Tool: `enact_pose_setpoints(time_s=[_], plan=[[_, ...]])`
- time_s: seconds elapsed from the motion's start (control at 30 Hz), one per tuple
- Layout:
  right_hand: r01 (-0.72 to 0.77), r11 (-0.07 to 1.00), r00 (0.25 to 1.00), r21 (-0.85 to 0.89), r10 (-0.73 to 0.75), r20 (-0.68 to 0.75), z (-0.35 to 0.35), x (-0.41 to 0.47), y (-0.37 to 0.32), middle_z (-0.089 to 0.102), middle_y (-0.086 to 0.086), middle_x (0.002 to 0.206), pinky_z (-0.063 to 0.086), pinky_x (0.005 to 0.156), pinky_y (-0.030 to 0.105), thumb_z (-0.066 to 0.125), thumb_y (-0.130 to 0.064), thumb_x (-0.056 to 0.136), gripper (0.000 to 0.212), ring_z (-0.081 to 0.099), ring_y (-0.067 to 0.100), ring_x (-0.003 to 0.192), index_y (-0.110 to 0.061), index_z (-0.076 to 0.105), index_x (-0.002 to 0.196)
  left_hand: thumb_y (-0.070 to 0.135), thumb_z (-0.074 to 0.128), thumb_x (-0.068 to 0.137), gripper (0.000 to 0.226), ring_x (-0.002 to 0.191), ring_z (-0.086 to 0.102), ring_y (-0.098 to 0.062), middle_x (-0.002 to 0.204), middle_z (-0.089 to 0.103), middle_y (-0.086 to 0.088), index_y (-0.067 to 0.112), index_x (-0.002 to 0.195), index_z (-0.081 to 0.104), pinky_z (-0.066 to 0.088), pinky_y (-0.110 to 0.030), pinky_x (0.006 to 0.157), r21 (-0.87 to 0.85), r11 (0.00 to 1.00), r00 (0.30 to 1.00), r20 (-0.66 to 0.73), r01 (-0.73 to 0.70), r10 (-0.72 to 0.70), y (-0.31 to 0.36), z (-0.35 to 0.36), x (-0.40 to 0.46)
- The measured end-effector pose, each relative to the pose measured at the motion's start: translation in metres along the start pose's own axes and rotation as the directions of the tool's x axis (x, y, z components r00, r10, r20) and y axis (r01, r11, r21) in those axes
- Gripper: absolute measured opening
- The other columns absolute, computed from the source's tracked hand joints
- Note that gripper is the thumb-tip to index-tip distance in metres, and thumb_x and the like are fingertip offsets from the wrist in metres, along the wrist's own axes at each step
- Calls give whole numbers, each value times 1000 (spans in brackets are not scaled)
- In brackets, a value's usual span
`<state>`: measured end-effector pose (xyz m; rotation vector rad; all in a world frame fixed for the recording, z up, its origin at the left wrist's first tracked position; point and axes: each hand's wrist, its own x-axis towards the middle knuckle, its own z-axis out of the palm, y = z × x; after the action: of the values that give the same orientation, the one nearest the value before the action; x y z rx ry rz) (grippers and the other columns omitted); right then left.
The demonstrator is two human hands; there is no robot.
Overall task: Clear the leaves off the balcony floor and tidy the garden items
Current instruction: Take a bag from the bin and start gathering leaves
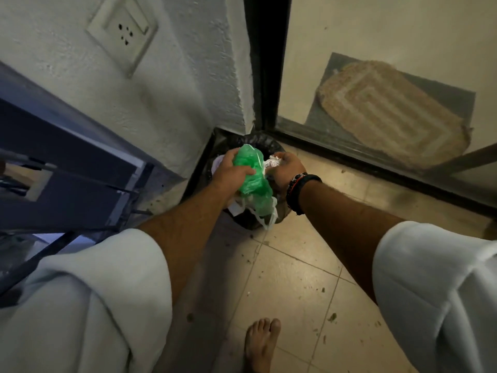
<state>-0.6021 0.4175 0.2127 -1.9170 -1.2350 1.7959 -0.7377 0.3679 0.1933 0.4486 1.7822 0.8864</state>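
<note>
A small bin lined with a black bag [255, 141] stands in the corner where the white wall meets the dark door frame. My left hand [231, 168] grips a crumpled green plastic bag [251, 176] over the bin's mouth. My right hand [286, 168], with dark bands at the wrist, has its fingers curled on white crumpled waste [271, 161] inside the bin. A white plastic bag [269, 214] hangs over the bin's near rim. Small leaf bits [332, 316] are scattered over the tiled floor.
A dark metal rack [67, 184] stands against the wall at the left. A glass sliding door [376, 76] on the right shows a woven mat [392, 114] behind it. A wall socket [123, 30] sits above. My bare foot [262, 343] is on the tiles.
</note>
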Motion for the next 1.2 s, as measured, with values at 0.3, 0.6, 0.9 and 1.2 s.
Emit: enact_pose_setpoints(time_s=[0.3,0.6,0.9,1.2], plan=[[50,992,998,-112,-45,43,8,9,-17,55,3,127,54,90,35,41,8,88,55,54,24,118,-16,50,136,28,60,89,78,138,40,-30,156,32,-11,24,156,19,39,-49,111,283,959,1000,-4,-8,9,-16,-25,31],[-91,938,996,-335,90,-18,-4,-2,33,57,13,130,49,99,44,56,-18,86,44,57,34,113,-23,53,130,25,73,79,68,111,57,-36,129,46,-7,24,139,41,59,-52,77,418,861,956,-168,289,-239,-44,-23,12],[-6,998,990,-59,14,143,8,-6,82,56,8,130,47,94,29,50,7,87,58,55,21,113,-15,44,140,21,71,74,53,117,57,-34,123,60,-18,4,121,54,47,-41,98,721,647,951,309,-248,21,-73,19,39],[-242,942,965,233,259,-46,-43,-36,146,53,6,124,52,92,49,35,11,90,50,56,29,107,-18,53,126,15,58,91,26,108,57,-37,117,60,-21,3,114,62,44,-38,89,552,792,901,-155,-261,405,-87,26,-9]])
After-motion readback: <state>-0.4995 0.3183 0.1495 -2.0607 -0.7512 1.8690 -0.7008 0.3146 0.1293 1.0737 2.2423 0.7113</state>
